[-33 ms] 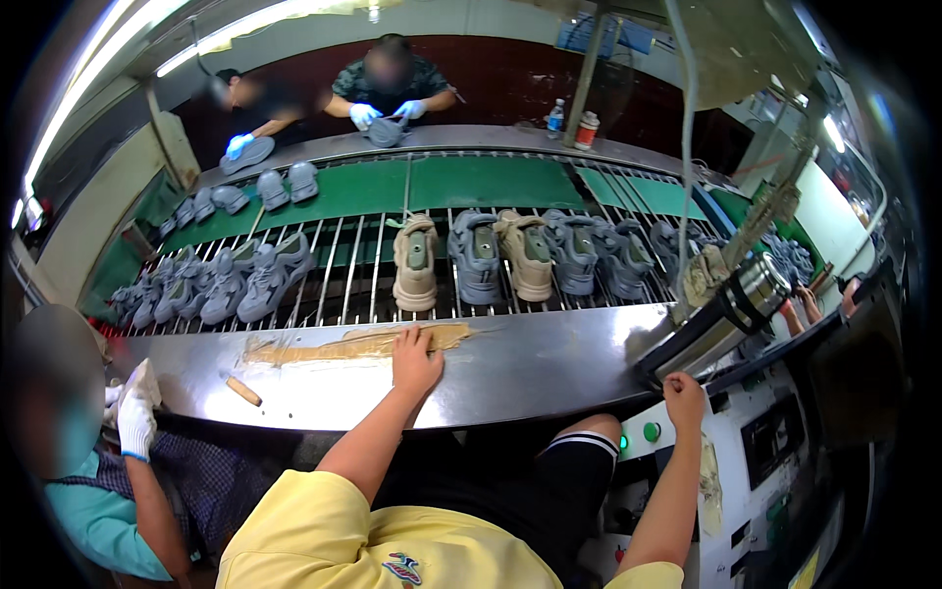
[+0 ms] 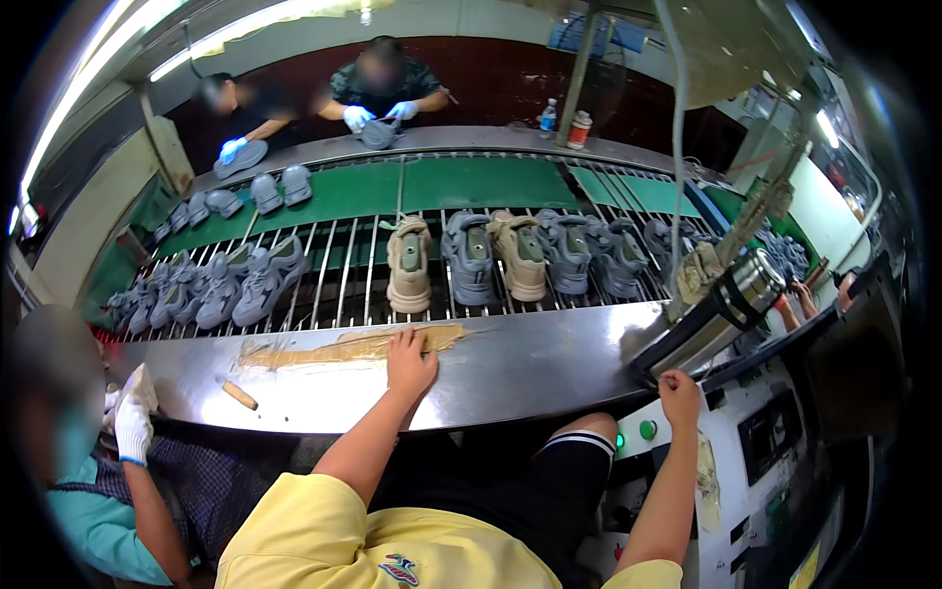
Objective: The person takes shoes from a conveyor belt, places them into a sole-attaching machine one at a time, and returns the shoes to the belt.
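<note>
Hardly anything has moved since the earlier frame: the whole view slides slightly toward nine o'clock, while both hands keep their poses. Palm down, the left hand (image 2: pixel 412 363) rests on the brown tape (image 2: pixel 304 351) along the metal ledge (image 2: pixel 520 368), fingers extended and only slightly apart, with nothing visible in its grasp. The nearest tan shoe (image 2: pixel 408 267) stands heel-on at twelve o'clock from it, on the metal rods (image 2: pixel 343 265), apart from the fingers; a grey shoe (image 2: pixel 467 260) is at one o'clock. The right hand (image 2: pixel 679 396) is curled narrow near the foot of the steel flask (image 2: pixel 711 312), which leans up toward one o'clock; whether it touches the flask or hides something, I cannot tell. A green button (image 2: pixel 648 430) sits between seven and eight o'clock from that hand. Resting here seems best done with the left palm flat and its fingertips short of the rods, and the right knuckles clear of the button.
</note>
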`<state>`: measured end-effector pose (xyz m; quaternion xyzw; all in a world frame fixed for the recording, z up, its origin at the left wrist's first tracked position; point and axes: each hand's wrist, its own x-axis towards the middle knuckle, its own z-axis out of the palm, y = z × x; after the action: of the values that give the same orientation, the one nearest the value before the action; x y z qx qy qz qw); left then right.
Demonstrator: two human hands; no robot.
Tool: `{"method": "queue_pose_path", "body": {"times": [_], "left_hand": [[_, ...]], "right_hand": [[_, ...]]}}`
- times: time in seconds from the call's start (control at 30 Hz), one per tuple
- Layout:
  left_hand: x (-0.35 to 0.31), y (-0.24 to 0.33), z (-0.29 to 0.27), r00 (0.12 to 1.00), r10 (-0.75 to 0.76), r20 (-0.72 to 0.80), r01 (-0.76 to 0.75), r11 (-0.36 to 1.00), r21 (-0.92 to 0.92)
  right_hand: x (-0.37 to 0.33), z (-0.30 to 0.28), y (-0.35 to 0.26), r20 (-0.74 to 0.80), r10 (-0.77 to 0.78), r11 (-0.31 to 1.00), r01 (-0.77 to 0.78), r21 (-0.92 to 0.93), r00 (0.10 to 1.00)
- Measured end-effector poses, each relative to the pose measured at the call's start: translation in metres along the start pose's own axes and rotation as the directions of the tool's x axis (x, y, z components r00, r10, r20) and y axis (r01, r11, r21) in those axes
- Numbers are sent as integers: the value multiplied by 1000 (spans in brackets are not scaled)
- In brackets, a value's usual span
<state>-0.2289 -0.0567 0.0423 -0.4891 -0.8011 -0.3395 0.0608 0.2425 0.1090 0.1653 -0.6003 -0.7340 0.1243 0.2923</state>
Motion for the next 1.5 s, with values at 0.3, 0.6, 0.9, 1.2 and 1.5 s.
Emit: {"method": "queue_pose_path", "body": {"times": [0.3,0.6,0.9,1.2,1.5], "left_hand": [[-1,-6,2,999,30,-20,-30,999,11],[4,-2,9,999,45,25,-45,999,-6],[2,-16,16,994,71,81,-77,994,75],[10,-33,36,991,121,66,-132,972,197],[6,-17,38,993,111,38,-114,989,92]], "right_hand": [[-5,-5,-16,-17,29,999,-28,14,999],[-49,-20,-24,-122,-270,962,262,-75,955],[-277,-155,51,-666,32,932,-262,-249,746],[-342,-356,191,-896,213,450,-853,-265,390],[-265,-449,320,-507,778,265,-925,-271,372]]}}
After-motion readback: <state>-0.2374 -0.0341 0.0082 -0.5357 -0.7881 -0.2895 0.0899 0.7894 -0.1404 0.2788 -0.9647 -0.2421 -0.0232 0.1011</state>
